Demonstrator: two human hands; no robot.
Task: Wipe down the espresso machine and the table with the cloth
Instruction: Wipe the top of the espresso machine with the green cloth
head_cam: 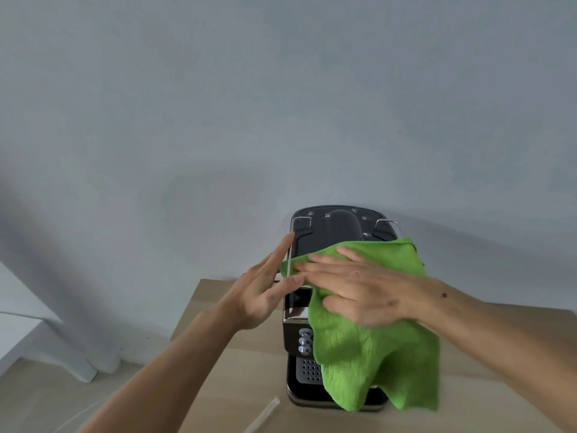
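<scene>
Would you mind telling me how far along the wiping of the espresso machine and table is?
Nothing is visibly finished. In hand: the right hand presses the crinkled green cloth flat on top of the black espresso machine, while the left hand steadies its left side. The cloth drapes over the front, so that face may come next. The light wooden table is untouched by the cloth.
</scene>
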